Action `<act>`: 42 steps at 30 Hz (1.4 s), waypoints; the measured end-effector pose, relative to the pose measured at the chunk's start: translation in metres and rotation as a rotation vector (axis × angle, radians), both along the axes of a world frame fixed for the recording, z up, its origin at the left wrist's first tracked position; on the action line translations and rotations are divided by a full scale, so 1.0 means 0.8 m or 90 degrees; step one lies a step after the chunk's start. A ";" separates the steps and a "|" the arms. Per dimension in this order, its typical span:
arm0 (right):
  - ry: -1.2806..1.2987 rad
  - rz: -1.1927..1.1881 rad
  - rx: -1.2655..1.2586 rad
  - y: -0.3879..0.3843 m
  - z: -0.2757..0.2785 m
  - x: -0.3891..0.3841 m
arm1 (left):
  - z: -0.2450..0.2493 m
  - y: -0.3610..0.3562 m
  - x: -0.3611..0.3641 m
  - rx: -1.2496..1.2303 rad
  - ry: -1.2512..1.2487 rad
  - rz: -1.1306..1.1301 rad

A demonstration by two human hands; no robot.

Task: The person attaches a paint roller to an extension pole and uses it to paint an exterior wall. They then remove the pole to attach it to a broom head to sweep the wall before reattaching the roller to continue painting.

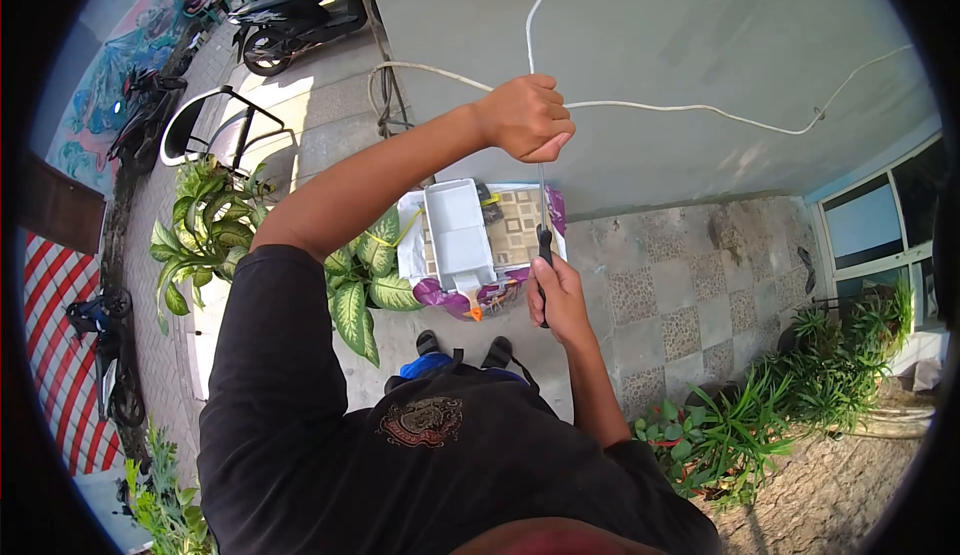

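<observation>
My left hand (525, 118) is raised in a fist around a white cable (531, 35), which runs up out of view above it. Lower down, my right hand (560, 300) grips the black handle of a long thin tool (544, 245). The tool's narrow shaft points up toward my left fist; whether they touch is hard to tell. Left of the tool, a white plastic tray (460, 225) lies on a small table with a patterned top (515, 227). An orange-tipped item (474, 311) sits at the tray's near end.
More pale cable (700, 108) runs along the grey wall (660, 15). Leafy plants (215, 220) and a chair (235, 120) stand at the left, with parked motorcycles (300, 15) beyond. Greenery (740, 440) and a window (880, 220) are at the right.
</observation>
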State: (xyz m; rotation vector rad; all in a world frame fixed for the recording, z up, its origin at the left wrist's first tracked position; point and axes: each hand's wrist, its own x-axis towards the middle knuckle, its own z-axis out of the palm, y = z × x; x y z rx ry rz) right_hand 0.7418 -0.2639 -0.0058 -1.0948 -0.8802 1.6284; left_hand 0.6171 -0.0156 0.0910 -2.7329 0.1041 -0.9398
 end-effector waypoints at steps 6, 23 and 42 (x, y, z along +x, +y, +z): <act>0.019 0.023 -0.045 -0.034 -0.002 -0.010 | -0.032 -0.018 -0.012 -0.049 0.060 -0.037; -0.021 0.019 0.015 -0.004 0.068 0.006 | 0.053 -0.003 0.007 0.014 -0.066 -0.035; -0.055 0.028 0.064 0.030 0.012 0.005 | 0.029 0.011 0.002 0.045 0.007 0.021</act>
